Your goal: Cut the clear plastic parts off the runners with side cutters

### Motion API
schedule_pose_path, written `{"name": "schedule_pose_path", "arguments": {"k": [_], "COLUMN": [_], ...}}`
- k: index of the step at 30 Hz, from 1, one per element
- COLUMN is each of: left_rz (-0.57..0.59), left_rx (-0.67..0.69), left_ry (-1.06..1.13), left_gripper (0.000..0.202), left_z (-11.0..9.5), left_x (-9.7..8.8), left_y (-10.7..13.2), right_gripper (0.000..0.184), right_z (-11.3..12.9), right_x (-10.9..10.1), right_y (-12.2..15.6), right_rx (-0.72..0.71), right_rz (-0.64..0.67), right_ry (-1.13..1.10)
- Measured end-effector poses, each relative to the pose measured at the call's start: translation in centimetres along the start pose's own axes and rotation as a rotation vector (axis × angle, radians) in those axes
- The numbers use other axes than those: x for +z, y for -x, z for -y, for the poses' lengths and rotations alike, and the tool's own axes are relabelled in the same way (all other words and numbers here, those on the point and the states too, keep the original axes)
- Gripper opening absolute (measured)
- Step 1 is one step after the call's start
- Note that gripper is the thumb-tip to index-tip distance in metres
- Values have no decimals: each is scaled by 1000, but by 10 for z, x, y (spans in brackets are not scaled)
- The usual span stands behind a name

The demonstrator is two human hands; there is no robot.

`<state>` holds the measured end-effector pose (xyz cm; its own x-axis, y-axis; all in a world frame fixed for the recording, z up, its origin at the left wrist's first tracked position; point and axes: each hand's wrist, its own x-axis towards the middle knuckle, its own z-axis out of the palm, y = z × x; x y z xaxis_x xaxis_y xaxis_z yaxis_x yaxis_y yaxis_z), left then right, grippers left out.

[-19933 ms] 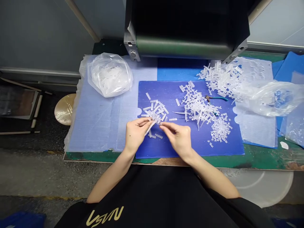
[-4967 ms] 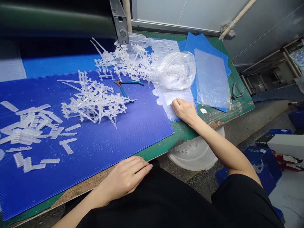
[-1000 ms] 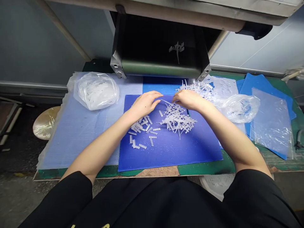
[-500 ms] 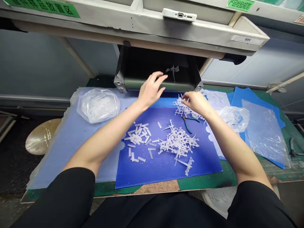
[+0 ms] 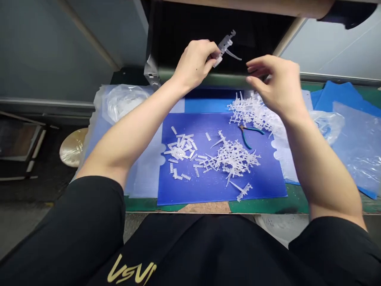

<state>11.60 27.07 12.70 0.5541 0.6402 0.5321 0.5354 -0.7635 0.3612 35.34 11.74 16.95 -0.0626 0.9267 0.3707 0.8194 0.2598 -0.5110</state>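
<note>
At twelve o'clock above the bench (image 5: pixel 268 205), the left hand (image 5: pixel 193 63) pinches a plastic sprue (image 5: pixel 225 43) in its fingers, seemingly the pick-up step. At its three o'clock the right hand (image 5: pixel 275 85) hovers, fingers spread and empty. Stripping it would need both.

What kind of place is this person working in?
Likely a plastics factory bench: heaps of moulded sprues and snapped-off comb-like parts lie on a blue corrugated sheet, cutters beside them, and the left hand holds a fresh sprue at a dark conveyor.
</note>
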Motion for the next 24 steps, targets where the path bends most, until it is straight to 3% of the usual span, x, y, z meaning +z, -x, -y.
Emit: {"name": "schedule_pose_path", "arguments": {"k": [3, 5, 8, 11, 13, 17, 21, 24], "left_rz": [47, 76, 209, 473, 538, 530, 416, 354], "left_rx": [-32, -130, -477, -827, -928, -1000, -1135, -1144], "left_ry": [234, 438, 919, 1292, 1364, 1402, 1313, 1189], "left_gripper": [23, 34, 42, 38, 40, 49, 54, 49], "left_z": [-48, -79, -111, -128, -135, -144, -142, -133], "left_x": [-59, -86, -101, -98, -94, -89, -89, -88], "left_y": [80, 143, 228, 292, 321, 354, 374, 383], "right_gripper": [43, 61, 81, 64, 47, 40, 37, 37], "right_z": [51, 84, 123, 143, 149, 157, 165, 167], "right_x": [-9, 5, 44, 75, 87, 99, 114, 128], "right_y": [69, 114, 167, 202, 220, 244, 247, 240], "right_rx": [-21, -18, 154, 471, 621, 761, 807, 795], "right_rz": [-4, 48, 243, 504, 581, 508, 398, 390], "right_ry": [-103, -153, -464, -972, -1125, -1146, -1085, -1072]}}
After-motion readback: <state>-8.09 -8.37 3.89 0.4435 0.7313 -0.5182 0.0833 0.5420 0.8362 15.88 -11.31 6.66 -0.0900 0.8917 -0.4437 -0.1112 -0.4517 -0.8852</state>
